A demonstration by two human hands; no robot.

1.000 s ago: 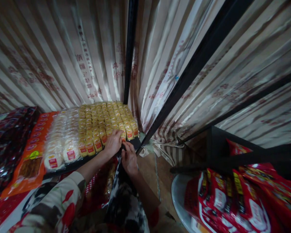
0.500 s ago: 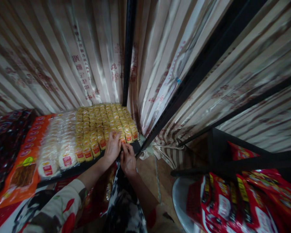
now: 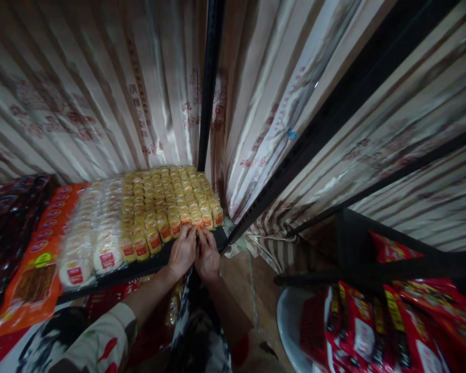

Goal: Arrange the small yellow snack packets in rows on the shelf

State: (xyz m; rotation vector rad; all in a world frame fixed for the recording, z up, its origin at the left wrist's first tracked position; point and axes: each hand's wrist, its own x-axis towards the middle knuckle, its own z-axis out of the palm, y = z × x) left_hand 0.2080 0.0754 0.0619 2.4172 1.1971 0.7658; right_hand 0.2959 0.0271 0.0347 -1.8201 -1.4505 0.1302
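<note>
Rows of small yellow-wrapped snack packets (image 3: 159,199) with red labels stand packed together on a dark shelf (image 3: 163,255). My left hand (image 3: 183,250) and my right hand (image 3: 208,255) meet at the front edge of these rows, near the right end. The fingers of both are bent and pinched at the lower front of one yellow packet (image 3: 196,217). My fingertips partly cover that packet's label, so their exact grip is hard to see. White-wrapped packets (image 3: 107,251) stand in rows to the left of the yellow ones.
Orange bags (image 3: 37,280) and dark shiny packs (image 3: 8,243) lie further left. A black upright post (image 3: 264,197) rises just right of my hands. Striped curtains (image 3: 159,93) hang behind. Red snack bags (image 3: 357,326) fill a pale tub (image 3: 285,321) at lower right.
My left hand has come down from over the tops of the yellow packets to their front edge. My right hand has barely moved. The view has shifted slightly.
</note>
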